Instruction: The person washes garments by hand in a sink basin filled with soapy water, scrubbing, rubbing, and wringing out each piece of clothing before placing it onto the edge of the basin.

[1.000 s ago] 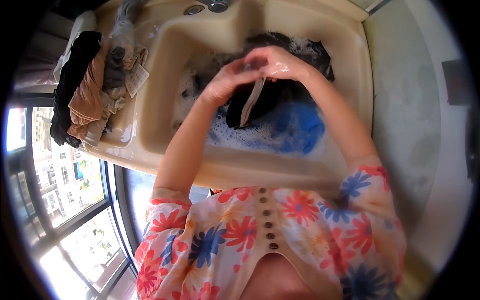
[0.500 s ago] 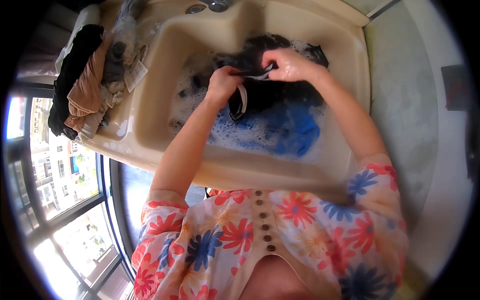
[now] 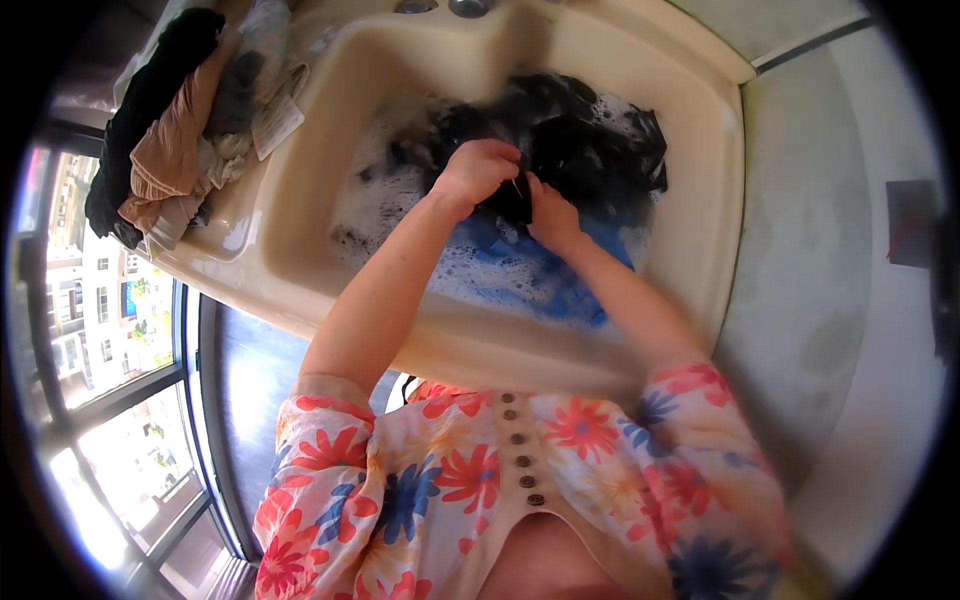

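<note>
Black cloth (image 3: pixel 515 205) gripped between the curled fingers of the left hand (image 3: pixel 478 172) and the right hand (image 3: pixel 552 215), bunched in the small gap, apparently for a firm hold from both sides; fingertips partly hidden, exact pinch impossible to tell. Held low over the sudsy water (image 3: pixel 385 200) in the beige sink (image 3: pixel 290 190), probably to catch drips, with dark garments (image 3: pixel 590 150) just beyond and blue fabric (image 3: pixel 578 300) on the near side. Heaped on the ledge (image 3: pixel 238 222) at the left, a pile of clothes (image 3: pixel 168 155), likely for keeping apart from the foam.
</note>
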The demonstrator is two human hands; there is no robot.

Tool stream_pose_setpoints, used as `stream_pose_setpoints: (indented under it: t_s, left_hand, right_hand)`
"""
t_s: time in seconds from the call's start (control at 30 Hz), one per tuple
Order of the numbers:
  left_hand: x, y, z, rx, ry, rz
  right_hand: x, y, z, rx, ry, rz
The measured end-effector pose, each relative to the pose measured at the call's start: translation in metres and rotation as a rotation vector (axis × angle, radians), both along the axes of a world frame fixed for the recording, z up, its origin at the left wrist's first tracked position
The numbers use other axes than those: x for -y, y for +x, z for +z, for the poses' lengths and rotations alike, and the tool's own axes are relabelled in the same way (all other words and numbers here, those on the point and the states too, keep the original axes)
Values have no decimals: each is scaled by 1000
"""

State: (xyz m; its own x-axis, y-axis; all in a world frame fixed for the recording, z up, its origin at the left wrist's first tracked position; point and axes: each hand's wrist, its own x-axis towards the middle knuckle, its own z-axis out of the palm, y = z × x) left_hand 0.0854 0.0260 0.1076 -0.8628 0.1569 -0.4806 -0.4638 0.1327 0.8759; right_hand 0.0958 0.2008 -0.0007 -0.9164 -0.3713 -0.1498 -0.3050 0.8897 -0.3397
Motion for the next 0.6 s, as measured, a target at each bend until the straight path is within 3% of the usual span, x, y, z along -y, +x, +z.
stream_pose_setpoints:
  t_s: [0.07,0.2,0.27,0.3,0.33,0.37,0.4,0.43,0.47,0.53,0.6]
  left_hand:
    - [10,3,7,-122,-52,35]
    - [62,8,15,-327,-234,-21]
    - [81,14,5,-351,-371,63]
    - [86,18,-1,-359,-436,111]
    - [87,19,-8,-309,-569,80]
    - [85,22,-12,-350,-597,68]
    - [82,21,-13,-396,-631,57]
    - [80,20,-11,-449,-669,45]
    - [79,23,-7,-403,-656,-15]
    - [78,22,-6,-401,-700,-36]
    - [74,21,-8,-398,-723,-68]
  right_hand:
    - [-3,-6,-25,82,-27,-107]
    - [-1,-23,7,192,9,-278]
    - [-10,-33,47,189,-273,-417]
    - [-15,-42,78,132,-400,-434]
    - [-5,-43,142,99,-334,-450]
    - [-1,-42,186,-57,-490,-481]
    - [-16,-60,224,14,-542,-421]
    - [-6,-53,278,-166,-668,-332]
    - [-42,-85,323,-33,-591,-290]
    - [-32,-76,438,-380,-392,-89]
    - [12,-54,525,-437,-681,-96]
